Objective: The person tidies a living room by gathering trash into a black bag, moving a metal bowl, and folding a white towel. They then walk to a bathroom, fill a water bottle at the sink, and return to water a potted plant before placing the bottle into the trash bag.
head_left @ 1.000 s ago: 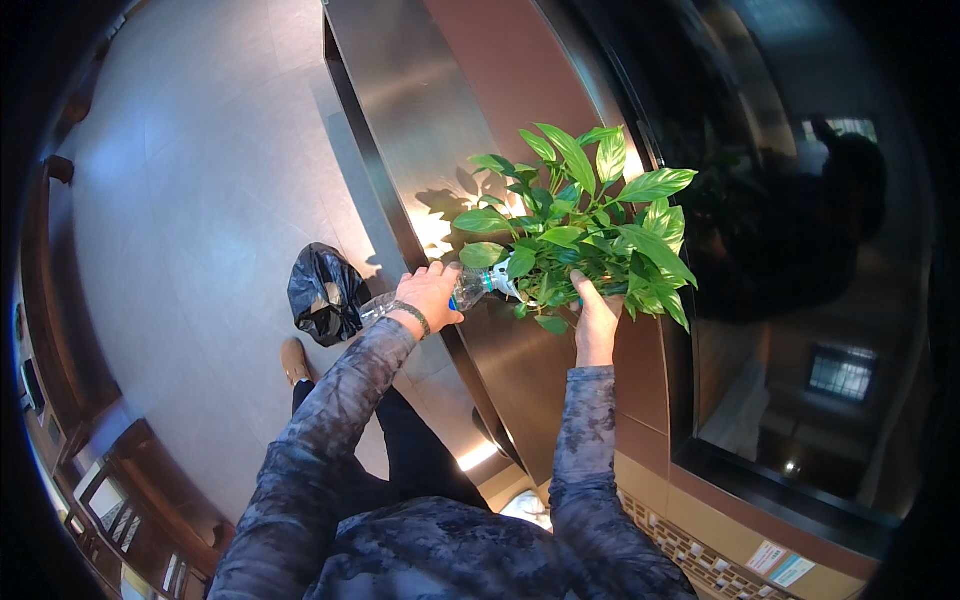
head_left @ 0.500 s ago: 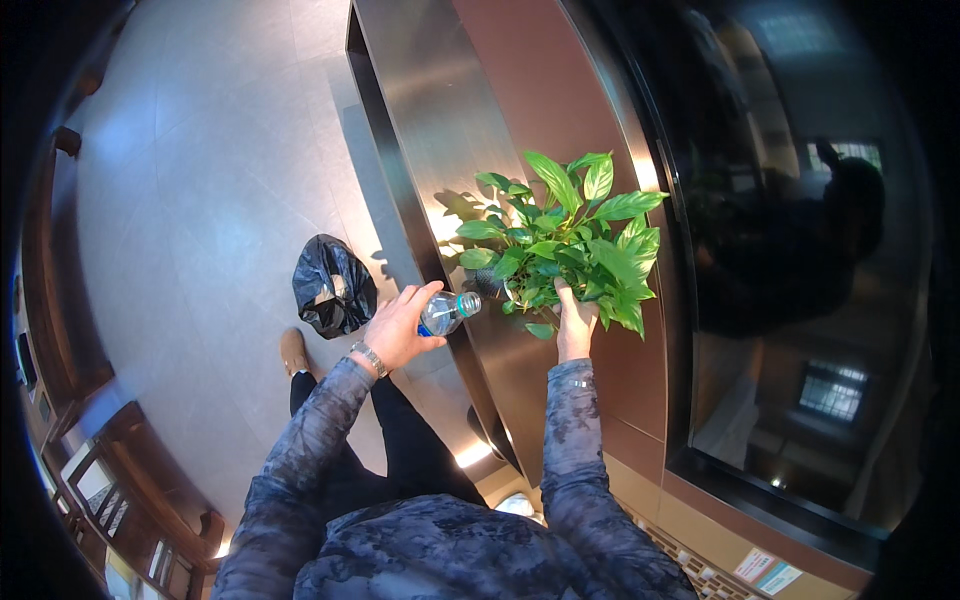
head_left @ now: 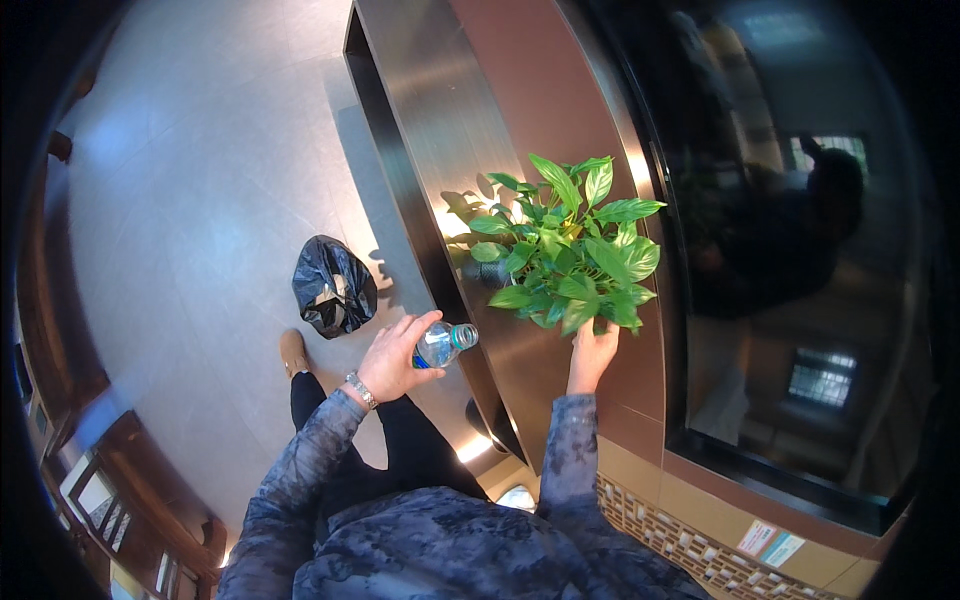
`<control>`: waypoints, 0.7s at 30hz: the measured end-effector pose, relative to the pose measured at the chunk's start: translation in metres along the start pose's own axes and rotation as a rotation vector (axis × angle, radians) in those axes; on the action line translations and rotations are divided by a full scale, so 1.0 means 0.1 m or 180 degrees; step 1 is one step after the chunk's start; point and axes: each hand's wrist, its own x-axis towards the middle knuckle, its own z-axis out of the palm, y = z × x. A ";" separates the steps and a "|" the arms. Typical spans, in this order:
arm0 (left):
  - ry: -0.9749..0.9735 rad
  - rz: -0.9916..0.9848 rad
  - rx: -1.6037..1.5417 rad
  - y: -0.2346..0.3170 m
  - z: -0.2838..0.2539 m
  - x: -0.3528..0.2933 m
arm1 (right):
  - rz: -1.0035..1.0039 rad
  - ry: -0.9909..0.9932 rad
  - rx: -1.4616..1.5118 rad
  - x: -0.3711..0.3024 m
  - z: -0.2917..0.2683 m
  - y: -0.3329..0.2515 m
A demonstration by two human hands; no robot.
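My left hand (head_left: pixel 396 357) is wrapped round a clear plastic bottle (head_left: pixel 437 346), which is tilted with its uncapped mouth toward the right. A leafy green potted plant (head_left: pixel 575 245) stands on the metal-topped ledge to the right of the bottle. Only a bit of its dark pot (head_left: pixel 487 272) shows under the foliage. At the near edge of the leaves is my right hand (head_left: pixel 593 353). Its fingertips go in under the leaves, which hide whether they grip a stem or leaf. The bottle mouth is apart from the plant.
The brown and metal ledge (head_left: pixel 530 390) runs along a large glossy black panel (head_left: pixel 790 330). A black plastic bag (head_left: pixel 333 287) lies on the grey tiled floor (head_left: pixel 200 230), near my foot (head_left: pixel 293 350). Dark wooden furniture (head_left: pixel 150 470) lines the left side.
My right hand has drawn back toward me, to the near edge of the leaves, and the foliage has shifted. The bottle in my left hand has moved slightly nearer to me.
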 end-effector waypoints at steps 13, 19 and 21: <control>-0.0880 0.0698 0.0109 0.41 -0.61 -0.61 | -0.0657 -0.2379 -0.0852 -1.43 0.11 -1.87; -0.1425 0.1064 0.0594 0.48 -0.85 -0.94 | -0.0872 -0.2923 -0.1330 -1.77 -0.03 -2.16; -0.1560 0.1138 0.0307 0.49 -0.86 -1.02 | -0.0739 -0.2898 -0.1202 -1.84 -0.09 -2.19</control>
